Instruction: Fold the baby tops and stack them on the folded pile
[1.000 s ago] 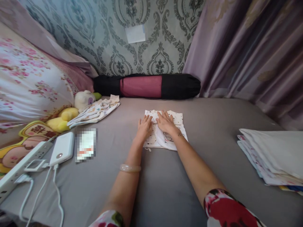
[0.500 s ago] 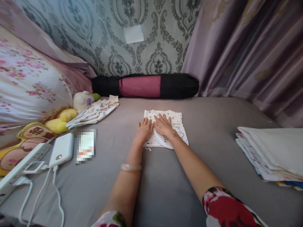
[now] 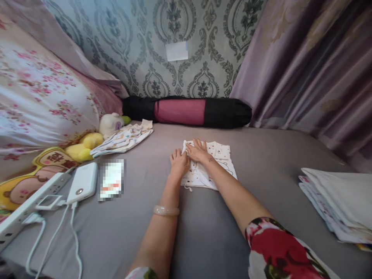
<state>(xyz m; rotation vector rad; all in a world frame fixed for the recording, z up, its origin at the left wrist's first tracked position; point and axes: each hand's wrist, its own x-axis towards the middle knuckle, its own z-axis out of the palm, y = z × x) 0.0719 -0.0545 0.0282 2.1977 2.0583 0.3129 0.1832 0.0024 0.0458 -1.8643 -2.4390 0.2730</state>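
Garment (image 3: 223,152) lies at centre of the frame and extends rightward from its left edge, where left hand (image 3: 180,164) and right hand (image 3: 200,151) are close together, their grip unclear.

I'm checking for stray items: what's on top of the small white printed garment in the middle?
The bare right hand lies across the small white printed garment; the bare left hand is at its left edge. I see no loose item; beneath the hands is hidden.

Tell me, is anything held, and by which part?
The left hand and right hand touch the left side of the white garment; whether they grip it cannot be told.
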